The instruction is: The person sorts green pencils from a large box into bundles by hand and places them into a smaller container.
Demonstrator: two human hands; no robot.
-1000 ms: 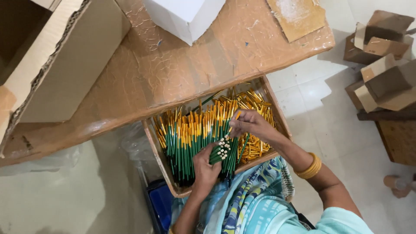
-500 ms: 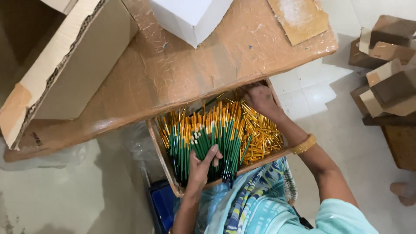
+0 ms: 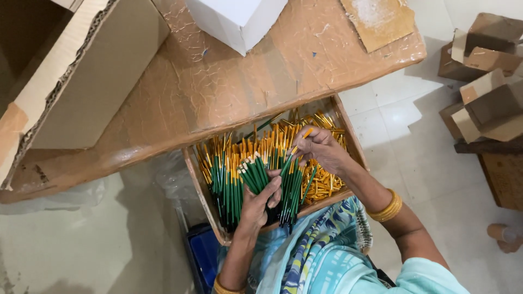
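Table (image 3: 218, 92) of brown board, wrapped in wrinkled clear film, fills the upper part of the head view. On it stand a large open carton (image 3: 71, 81) at the left, a white box (image 3: 237, 19) at the top edge and a flat scrap of cardboard (image 3: 378, 19) at the right. More folded cartons (image 3: 485, 81) lie on the pale tiled floor to the right.

Below the table edge, on the person's lap, sits a shallow cardboard tray (image 3: 204, 196) packed with green pens with gold ends (image 3: 229, 179).

Changes noted: half a second ago the right hand (image 3: 321, 149) reached to the tray's far right corner; it has since drawn back toward the middle and now pinches a single pen between thumb and fingertips, the other fingers curled. The left hand (image 3: 261, 198), which lay half open on the pile, is now closed around a small bunch of pens (image 3: 253, 174), tips fanning upward just beside the right hand's pen. One second ago a similar bunch was in that hand, so the grip was loosened and taken up again.

Assessment: the work appears to be gathering pens one by one from the tray into the left hand's bunch, with the picked pen about to join it. The tray remains well filled, so the sorting seems far from finished.
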